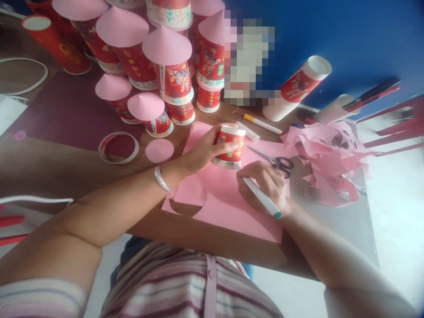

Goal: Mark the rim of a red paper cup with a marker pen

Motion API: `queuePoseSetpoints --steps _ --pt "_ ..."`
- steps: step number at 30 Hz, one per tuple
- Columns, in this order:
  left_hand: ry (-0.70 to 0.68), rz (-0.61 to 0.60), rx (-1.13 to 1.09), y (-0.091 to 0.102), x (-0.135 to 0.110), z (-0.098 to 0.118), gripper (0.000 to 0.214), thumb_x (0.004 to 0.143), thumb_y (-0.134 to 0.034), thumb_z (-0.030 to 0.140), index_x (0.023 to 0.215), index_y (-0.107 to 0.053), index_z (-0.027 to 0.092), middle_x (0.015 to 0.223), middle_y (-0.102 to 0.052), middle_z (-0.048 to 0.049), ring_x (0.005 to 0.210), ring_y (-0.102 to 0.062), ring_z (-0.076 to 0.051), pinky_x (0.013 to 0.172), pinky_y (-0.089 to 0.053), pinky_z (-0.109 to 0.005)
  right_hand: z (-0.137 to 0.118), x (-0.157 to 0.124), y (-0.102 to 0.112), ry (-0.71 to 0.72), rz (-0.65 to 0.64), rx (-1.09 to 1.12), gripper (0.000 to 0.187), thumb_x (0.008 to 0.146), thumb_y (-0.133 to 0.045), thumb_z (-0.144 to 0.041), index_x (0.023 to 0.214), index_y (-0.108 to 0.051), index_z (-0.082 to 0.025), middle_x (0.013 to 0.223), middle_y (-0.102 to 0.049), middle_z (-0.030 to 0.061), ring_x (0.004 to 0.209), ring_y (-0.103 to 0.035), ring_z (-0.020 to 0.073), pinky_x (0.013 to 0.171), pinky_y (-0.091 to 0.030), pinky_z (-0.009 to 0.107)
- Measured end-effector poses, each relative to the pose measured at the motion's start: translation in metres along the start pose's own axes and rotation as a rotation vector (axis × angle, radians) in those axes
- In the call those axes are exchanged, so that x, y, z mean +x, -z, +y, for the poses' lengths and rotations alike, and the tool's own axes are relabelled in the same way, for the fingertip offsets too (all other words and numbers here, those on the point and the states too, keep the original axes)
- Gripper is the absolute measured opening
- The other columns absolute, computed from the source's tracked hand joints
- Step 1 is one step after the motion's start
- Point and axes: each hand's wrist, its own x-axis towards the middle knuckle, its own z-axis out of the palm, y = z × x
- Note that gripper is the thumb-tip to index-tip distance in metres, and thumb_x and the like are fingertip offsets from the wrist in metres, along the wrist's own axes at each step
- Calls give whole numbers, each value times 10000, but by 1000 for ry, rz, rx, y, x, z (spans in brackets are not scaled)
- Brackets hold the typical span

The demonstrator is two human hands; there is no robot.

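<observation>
My left hand [217,148] is wrapped around a red paper cup [233,143] with a white rim and a white lower band that bears green marks. Held like a pen, a white marker [263,198] with a green end sits in my right hand [263,183], its tip close to the cup's lower band; contact cannot be made out. Beneath both hands lies pink paper [232,203] with a rounded piece cut from it. Scissors [278,163] with dark handles rest on the paper just beyond my right hand.
Red cups with pink cone tops [167,46] stand stacked at the back left. A yellow-capped marker [261,123] lies behind the cup. Pink paper scraps [331,154] heap at the right, near a pen holder [336,110]. A cut red ring [118,148] lies left of a pink disc [159,151].
</observation>
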Motion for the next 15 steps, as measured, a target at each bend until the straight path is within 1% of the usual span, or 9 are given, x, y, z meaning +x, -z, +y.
queuePoseSetpoints --steps 5,10,15 --pt "2 3 -21 0 0 0 719 866 -1040 533 1433 -715 235 1395 -796 -108 1299 -768 -312 1146 -634 -486 1 0 0 6 11 -6 264 1030 -672 -31 1147 -664 -267 860 -778 -36 658 -750 151 592 -591 265" --pt "0 -1 -9 2 0 -1 712 883 -1027 532 1451 -715 236 1437 -800 -122 1339 -769 -332 1166 -630 -509 0 1 1 12 4 -16 258 1043 -652 -31 1144 -633 -267 864 -764 -39 648 -735 142 582 -564 262" --pt "-12 -6 -5 2 1 -2 698 890 -1026 534 1435 -712 232 1453 -804 -132 1344 -769 -328 1146 -632 -485 -1 2 3 22 8 -18 269 1053 -658 -25 1164 -629 -269 874 -764 -34 677 -744 145 591 -556 264"
